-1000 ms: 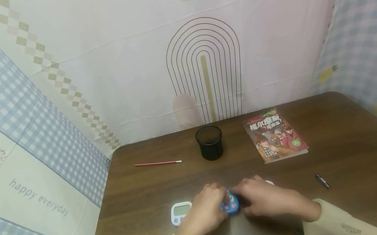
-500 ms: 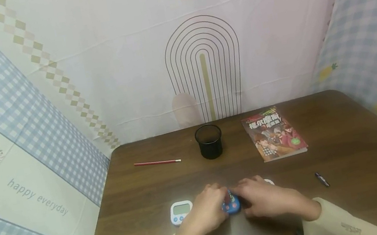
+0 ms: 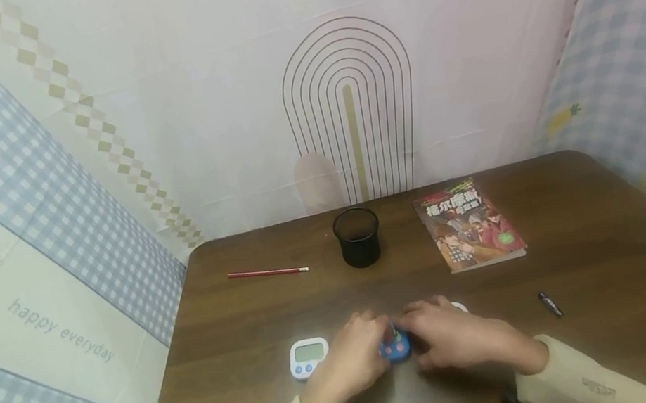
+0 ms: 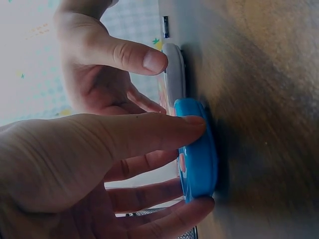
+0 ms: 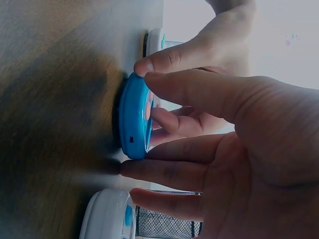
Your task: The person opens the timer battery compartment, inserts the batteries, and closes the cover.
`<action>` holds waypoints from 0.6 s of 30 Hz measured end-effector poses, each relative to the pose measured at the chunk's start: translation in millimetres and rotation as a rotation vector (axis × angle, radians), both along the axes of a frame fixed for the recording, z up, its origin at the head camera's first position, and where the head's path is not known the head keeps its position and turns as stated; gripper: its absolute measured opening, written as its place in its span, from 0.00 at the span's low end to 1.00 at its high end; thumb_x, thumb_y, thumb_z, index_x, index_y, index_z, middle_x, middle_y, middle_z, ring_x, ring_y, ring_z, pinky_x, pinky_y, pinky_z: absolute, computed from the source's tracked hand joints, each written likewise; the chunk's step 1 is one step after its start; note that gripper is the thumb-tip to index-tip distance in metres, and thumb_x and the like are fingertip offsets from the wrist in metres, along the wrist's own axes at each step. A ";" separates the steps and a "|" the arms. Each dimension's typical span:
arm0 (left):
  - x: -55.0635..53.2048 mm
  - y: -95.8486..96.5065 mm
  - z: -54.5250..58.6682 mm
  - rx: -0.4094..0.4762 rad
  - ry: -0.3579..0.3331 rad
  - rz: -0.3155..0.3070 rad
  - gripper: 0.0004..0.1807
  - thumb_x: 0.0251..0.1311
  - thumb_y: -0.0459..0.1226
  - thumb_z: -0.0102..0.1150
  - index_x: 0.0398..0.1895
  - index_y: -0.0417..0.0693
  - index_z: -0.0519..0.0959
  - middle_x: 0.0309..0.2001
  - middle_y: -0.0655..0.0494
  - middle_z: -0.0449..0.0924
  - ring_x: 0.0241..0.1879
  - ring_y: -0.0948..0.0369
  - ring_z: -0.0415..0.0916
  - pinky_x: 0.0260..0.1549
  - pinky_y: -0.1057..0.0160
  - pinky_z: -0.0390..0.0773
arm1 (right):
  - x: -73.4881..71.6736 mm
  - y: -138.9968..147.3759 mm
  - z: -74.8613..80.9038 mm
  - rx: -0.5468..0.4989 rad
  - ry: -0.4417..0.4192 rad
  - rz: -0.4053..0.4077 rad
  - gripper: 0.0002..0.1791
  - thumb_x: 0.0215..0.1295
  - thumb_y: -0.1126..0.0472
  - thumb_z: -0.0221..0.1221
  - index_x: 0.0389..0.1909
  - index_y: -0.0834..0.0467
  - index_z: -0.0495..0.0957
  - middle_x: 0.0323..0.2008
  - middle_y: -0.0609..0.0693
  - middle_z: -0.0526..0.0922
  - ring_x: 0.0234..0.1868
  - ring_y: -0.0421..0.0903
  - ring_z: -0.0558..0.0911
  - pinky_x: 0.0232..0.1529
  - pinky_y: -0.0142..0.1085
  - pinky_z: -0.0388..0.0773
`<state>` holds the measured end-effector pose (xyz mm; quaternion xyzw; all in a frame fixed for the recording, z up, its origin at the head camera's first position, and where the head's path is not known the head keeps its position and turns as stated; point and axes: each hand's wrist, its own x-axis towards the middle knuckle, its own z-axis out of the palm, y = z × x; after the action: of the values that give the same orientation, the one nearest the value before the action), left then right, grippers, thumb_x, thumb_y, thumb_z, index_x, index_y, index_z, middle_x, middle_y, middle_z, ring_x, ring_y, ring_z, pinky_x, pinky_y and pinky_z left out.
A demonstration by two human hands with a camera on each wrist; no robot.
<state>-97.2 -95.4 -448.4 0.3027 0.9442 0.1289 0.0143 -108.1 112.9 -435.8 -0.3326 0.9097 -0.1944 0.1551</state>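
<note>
A blue digital timer [image 3: 396, 349] with pinkish buttons lies on the table between both hands. My left hand [image 3: 352, 360] grips its near and far edges between thumb and fingers, and one finger reaches over its face. The timer's display is mostly covered. My right hand [image 3: 457, 336] is at the timer's right side; its fingertips are at the far edge, while its thumb stands apart from the casing in the left wrist view. Left of the hands lies a white timer [image 3: 309, 358] with blue buttons. Another white device [image 3: 459, 306] is largely hidden behind the right hand.
On the brown table [image 3: 223, 332], a black mesh pen holder [image 3: 359, 242] stands toward the back. A red pencil [image 3: 267, 272] lies to its left, and a comic-style book [image 3: 469, 225] to its right. A small dark marker-like stick [image 3: 550, 304] lies far right.
The head view has tipped slightly, so the table items sit a little higher. Both hands stay nearly in place at the blue timer; less of its display shows than one second ago.
</note>
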 end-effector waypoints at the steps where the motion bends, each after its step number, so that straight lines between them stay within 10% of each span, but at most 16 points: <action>1: 0.2 0.0 -0.3 -0.002 0.000 0.002 0.18 0.41 0.31 0.80 0.37 0.50 0.83 0.38 0.57 0.82 0.38 0.60 0.78 0.35 0.65 0.81 | -0.2 -0.1 -0.1 0.001 -0.004 0.000 0.40 0.51 0.58 0.78 0.67 0.64 0.78 0.62 0.64 0.83 0.68 0.67 0.76 0.68 0.74 0.63; 18: 8.4 -27.3 21.3 0.011 -0.084 0.064 0.36 0.51 0.44 0.82 0.64 0.51 0.78 0.63 0.49 0.80 0.58 0.51 0.79 0.44 0.49 0.87 | -5.8 2.5 1.9 -0.050 -0.014 0.015 0.41 0.54 0.56 0.78 0.71 0.59 0.76 0.68 0.57 0.81 0.75 0.66 0.70 0.72 0.78 0.52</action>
<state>-88.7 -122.7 -427.1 0.2667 0.9513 0.1470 0.0482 -113.9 115.4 -433.9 -0.3418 0.9009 -0.2182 0.1545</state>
